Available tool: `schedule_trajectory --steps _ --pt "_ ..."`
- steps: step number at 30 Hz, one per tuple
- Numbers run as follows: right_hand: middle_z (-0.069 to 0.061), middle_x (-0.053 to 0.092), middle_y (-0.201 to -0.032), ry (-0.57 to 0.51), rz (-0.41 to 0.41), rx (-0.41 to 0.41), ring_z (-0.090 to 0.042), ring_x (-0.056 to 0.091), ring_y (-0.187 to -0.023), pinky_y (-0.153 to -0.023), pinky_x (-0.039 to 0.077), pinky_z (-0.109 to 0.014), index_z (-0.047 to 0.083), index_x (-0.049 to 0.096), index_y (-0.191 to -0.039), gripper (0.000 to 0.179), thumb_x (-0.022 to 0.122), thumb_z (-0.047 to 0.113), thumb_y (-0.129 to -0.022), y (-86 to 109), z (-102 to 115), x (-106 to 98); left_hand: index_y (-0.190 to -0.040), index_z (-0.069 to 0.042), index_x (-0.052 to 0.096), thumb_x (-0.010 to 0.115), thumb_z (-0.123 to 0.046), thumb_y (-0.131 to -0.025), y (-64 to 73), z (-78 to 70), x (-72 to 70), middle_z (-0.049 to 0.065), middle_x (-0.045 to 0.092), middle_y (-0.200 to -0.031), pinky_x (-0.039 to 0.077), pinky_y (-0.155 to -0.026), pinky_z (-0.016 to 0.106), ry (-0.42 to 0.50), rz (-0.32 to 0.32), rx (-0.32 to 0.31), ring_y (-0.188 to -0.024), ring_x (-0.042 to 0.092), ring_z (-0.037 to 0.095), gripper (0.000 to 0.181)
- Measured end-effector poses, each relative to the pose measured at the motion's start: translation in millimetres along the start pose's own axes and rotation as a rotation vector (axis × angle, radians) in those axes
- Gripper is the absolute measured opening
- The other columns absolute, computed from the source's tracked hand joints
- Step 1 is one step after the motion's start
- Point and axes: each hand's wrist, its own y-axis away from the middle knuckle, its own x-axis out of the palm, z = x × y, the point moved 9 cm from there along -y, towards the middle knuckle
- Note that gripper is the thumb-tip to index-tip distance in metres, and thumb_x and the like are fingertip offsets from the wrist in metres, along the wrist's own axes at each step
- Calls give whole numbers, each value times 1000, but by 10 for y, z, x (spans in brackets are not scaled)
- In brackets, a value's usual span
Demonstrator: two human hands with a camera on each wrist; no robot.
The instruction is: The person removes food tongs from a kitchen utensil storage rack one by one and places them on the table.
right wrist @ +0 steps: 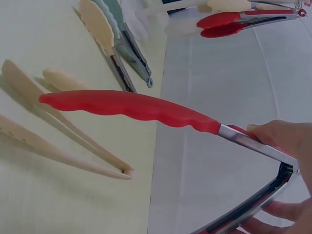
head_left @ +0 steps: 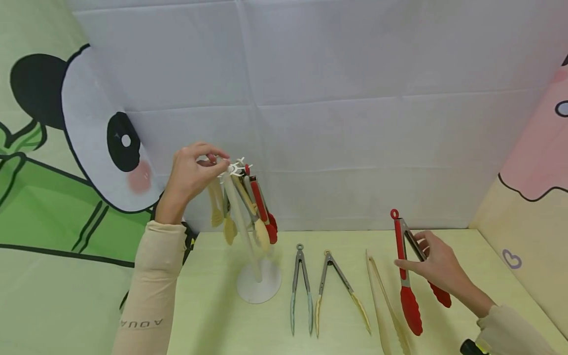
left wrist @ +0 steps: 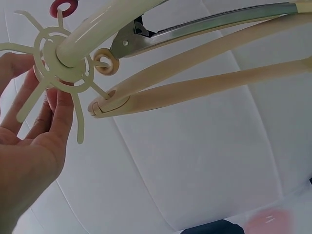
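A white utensil stand [head_left: 240,224] with a ring of hooks at its top bears several hanging tongs. My left hand [head_left: 192,170] holds the hook ring [left wrist: 45,80] at the stand's top by its rim, thumb and fingertips at the hooks. On the right, my right hand [head_left: 439,261] grips red-tipped tongs [head_left: 410,310] by their arms, thumb on one arm and fingers on the other. These tongs are spread, heads downward, with a red loop at the upper end. From the stand hang a second red pair [head_left: 265,209] and beige tongs [left wrist: 204,85].
On the pale table [head_left: 213,315], green-tipped tongs [head_left: 301,286], yellow-tipped tongs [head_left: 326,276] and beige tongs [head_left: 386,296] lie in a row between the stand's round base [head_left: 266,291] and my right hand. A white cloth wall [head_left: 333,162] rises behind.
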Motion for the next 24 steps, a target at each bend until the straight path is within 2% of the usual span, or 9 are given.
schedule_trajectory --steps 7,12,17,24 --pt "-15 57 -92 35 35 36 -26 54 -80 -55 44 -33 -4 47 -114 72 81 42 -70 68 -158 68 -92 -4 73 67 -19 -86 9 23 5 9 57 -91 47 -69 16 11 9 5 -81 55 18 17" --pt "-17 57 -91 59 68 68 -25 53 -75 -54 42 -33 -5 47 -111 71 80 42 -71 126 -276 103 -93 -5 72 67 -20 -87 13 31 5 7 56 -91 47 -67 17 30 13 -9 -80 58 19 17" --pt "-11 56 -80 78 126 129 -20 49 -63 -52 40 -33 -6 45 -109 69 79 41 -72 180 -438 176 -94 -5 72 67 -21 -87 12 36 8 10 57 -93 47 -66 18 38 15 -13 -81 60 21 18" --pt "-7 51 -73 102 168 188 -20 45 -59 -50 35 -32 -5 45 -104 68 78 44 -72 219 -615 283 -94 -4 72 67 -21 -87 19 25 2 14 57 -96 47 -66 18 44 22 -11 -80 60 21 19"
